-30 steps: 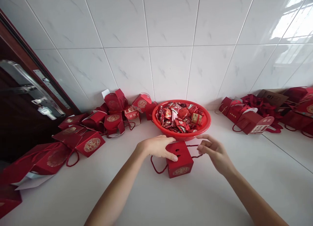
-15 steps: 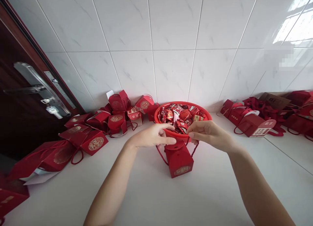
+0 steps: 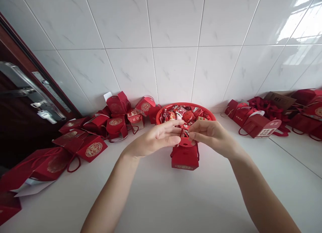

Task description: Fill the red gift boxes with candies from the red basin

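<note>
A small red gift box [image 3: 185, 157] with a gold emblem stands on the white surface, in front of a red basket [image 3: 213, 116] filled with wrapped candies [image 3: 188, 116]. Over the box's left top edge is my left hand [image 3: 157, 136], its fingers stretched out and apart. On the other side my right hand [image 3: 213, 135] pinches at the top of the box, thumb and forefinger together; a dark red cord seems to run there, but what lies between the fingertips is too small to make out. The box's side cords hang close against it.
Several red boxes [image 3: 94, 149] with cords sit at the left, near a dark door with a metal handle [image 3: 18, 92] and keys [image 3: 46, 116]. More red boxes [image 3: 260, 125] and ribbons stand at the right. Behind is a tiled wall [image 3: 176, 70].
The view has shifted slightly right. My left hand's fingers have spread. The small box has turned to face front more squarely, and its side cords have drawn in from wide loops.
</note>
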The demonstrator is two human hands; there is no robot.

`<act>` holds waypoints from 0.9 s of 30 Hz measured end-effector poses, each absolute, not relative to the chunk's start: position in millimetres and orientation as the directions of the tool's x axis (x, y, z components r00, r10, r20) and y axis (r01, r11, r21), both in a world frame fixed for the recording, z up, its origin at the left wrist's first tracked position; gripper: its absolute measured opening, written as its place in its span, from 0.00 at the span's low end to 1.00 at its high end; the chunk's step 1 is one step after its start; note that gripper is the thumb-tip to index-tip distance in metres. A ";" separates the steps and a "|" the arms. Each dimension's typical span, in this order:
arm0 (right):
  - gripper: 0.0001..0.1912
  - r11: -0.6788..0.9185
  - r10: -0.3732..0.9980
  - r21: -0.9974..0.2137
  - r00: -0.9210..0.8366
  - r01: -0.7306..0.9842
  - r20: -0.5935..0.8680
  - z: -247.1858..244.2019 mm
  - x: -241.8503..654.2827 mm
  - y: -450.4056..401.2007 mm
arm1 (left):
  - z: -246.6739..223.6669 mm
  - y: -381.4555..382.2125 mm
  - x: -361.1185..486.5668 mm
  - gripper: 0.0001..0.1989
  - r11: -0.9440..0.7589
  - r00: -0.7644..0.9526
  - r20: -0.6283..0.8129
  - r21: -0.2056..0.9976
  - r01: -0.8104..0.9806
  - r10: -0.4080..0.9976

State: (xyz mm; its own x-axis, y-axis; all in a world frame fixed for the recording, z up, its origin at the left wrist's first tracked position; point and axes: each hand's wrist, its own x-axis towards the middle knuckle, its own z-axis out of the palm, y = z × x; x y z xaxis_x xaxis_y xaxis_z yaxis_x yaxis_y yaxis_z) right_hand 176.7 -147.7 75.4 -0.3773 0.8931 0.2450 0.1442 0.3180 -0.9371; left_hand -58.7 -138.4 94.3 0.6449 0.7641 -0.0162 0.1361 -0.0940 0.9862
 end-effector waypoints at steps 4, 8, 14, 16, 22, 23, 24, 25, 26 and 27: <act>0.08 0.331 0.906 -0.926 -0.334 0.179 0.260 74.5 166.4 -155.0 | 92.0 -146.3 -50.8 0.37 -0.125 0.681 0.033 0.988 0.086 0.732; 0.06 0.355 0.929 -0.882 -0.219 0.310 0.297 73.3 156.3 -162.9 | 92.2 -156.2 -43.1 0.38 -0.157 0.692 0.071 0.986 0.062 0.719; 0.06 0.443 0.895 -0.824 -0.122 0.353 0.429 72.1 152.5 -165.8 | 84.6 -163.1 -33.0 0.39 -0.263 0.609 0.136 0.957 0.124 0.781; 0.05 0.464 0.882 -0.824 -0.088 0.325 0.463 73.6 153.8 -166.3 | 79.2 -162.5 -30.1 0.42 -0.319 0.529 0.152 0.917 0.240 0.835; 0.02 0.497 0.863 -0.834 -0.033 0.238 0.505 82.9 158.6 -172.9 | 62.1 -155.4 -23.2 0.41 -0.487 0.436 0.279 0.721 0.493 0.855; 0.01 0.500 0.861 -0.835 -0.027 0.229 0.508 84.1 158.9 -173.8 | 60.1 -153.9 -21.5 0.38 -0.502 0.441 0.288 0.698 0.510 0.850; 0.01 0.504 0.858 -0.834 -0.019 0.224 0.513 85.0 159.2 -174.4 | 58.7 -152.6 -19.7 0.32 -0.510 0.454 0.283 0.685 0.520 0.845; 0.01 0.510 0.853 -0.831 -0.006 0.222 0.521 85.8 159.9 -174.4 | 58.1 -151.6 -17.7 0.26 -0.512 0.476 0.265 0.682 0.523 0.839; 0.01 0.514 0.848 -0.828 0.012 0.224 0.530 86.6 161.3 -174.0 | 58.1 -150.9 -15.9 0.22 -0.510 0.503 0.239 0.687 0.517 0.831; 0.01 0.517 0.843 -0.825 0.032 0.228 0.537 87.5 163.7 -173.2 | 58.8 -150.4 -14.5 0.21 -0.508 0.528 0.216 0.697 0.505 0.821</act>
State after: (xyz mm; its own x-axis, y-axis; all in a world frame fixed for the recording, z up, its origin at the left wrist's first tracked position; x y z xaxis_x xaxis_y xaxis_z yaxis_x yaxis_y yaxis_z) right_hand 163.7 -173.2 87.5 0.0324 0.8431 0.5368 0.2277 0.5167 -0.8253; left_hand -14.5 -150.4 58.8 0.5281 0.8213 0.2158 0.5052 -0.5082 0.6975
